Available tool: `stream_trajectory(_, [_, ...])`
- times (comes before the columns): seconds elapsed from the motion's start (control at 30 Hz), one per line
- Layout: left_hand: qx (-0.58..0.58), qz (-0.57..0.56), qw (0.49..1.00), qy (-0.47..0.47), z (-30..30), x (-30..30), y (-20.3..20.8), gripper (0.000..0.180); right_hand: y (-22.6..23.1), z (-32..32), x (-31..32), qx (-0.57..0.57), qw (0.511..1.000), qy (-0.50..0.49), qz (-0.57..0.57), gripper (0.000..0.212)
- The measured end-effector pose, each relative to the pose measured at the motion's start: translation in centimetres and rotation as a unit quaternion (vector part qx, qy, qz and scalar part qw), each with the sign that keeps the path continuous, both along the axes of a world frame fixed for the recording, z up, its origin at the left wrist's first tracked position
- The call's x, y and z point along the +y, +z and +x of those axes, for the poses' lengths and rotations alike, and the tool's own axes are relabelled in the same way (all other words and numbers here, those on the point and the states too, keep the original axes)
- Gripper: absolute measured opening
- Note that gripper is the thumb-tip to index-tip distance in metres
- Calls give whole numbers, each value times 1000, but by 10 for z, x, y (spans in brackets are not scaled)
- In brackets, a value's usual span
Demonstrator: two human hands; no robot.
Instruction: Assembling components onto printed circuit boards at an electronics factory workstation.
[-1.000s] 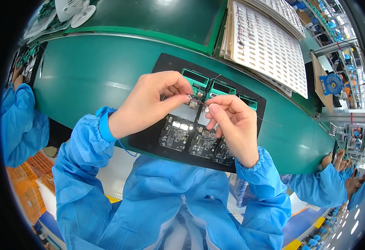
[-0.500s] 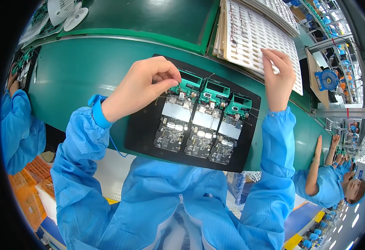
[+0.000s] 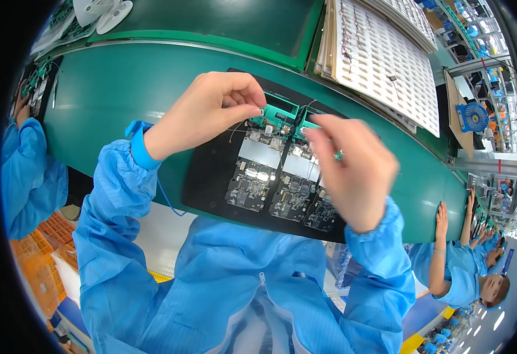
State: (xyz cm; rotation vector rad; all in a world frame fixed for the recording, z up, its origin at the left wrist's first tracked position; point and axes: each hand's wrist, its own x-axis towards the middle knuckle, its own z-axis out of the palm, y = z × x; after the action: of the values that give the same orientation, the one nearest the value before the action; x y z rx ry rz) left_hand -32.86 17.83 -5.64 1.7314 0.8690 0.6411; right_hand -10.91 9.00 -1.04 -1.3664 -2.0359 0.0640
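Three dark circuit boards (image 3: 249, 186) are laid side by side on a black mat (image 3: 208, 183), which is set on the green worktop (image 3: 117, 94). At the far ends of the left and middle boards, green frames (image 3: 282, 111) are seen, and between frame and components a silver plate (image 3: 259, 152) is borne by each of these two; the right-hand board is largely covered by the right hand (image 3: 359, 165). The left hand (image 3: 205, 115) is held at the outer corner of the left green frame, its thumb and index fingers (image 3: 252, 88) brought close together at the tips; whether anything is clamped between them cannot be made out. A thin wire (image 3: 233, 131) is seen just below them. The right hand is blurred and held above the middle and right boards, its fingertips beside the middle frame; whether its fingers are parted or closed on something cannot be determined. A blue band (image 3: 143, 147) is worn at the left wrist. Beyond the mat, to the right, a white slotted tray (image 3: 382, 74) is placed, on which a small dark connector (image 3: 393, 78) is seen.
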Motion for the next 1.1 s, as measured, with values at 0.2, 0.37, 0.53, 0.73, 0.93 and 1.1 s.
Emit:
stream_trajectory(0.2, [-20,-40,998,-47,2,0,-4,8,-58,-15,7,28,989,18,-147,18])
stream_trajectory(0.37, [10,107,994,5,7,1,-14,4,-66,-30,10,-9,995,18,-98,15])
stream_trajectory(0.53, [46,249,967,31,8,-2,-22,7,-66,-41,11,-40,993,14,-109,17])
stream_trajectory(0.73, [52,287,956,19,10,-3,-26,10,-66,-35,12,-45,991,15,-127,17])
stream_trajectory(0.93, [89,345,934,-2,7,-14,-34,31,-64,-23,7,-5,991,1,-135,9])
stream_trajectory(1.1, [140,443,886,4,3,-6,-38,50,-53,11,1,53,996,-46,-49,15])
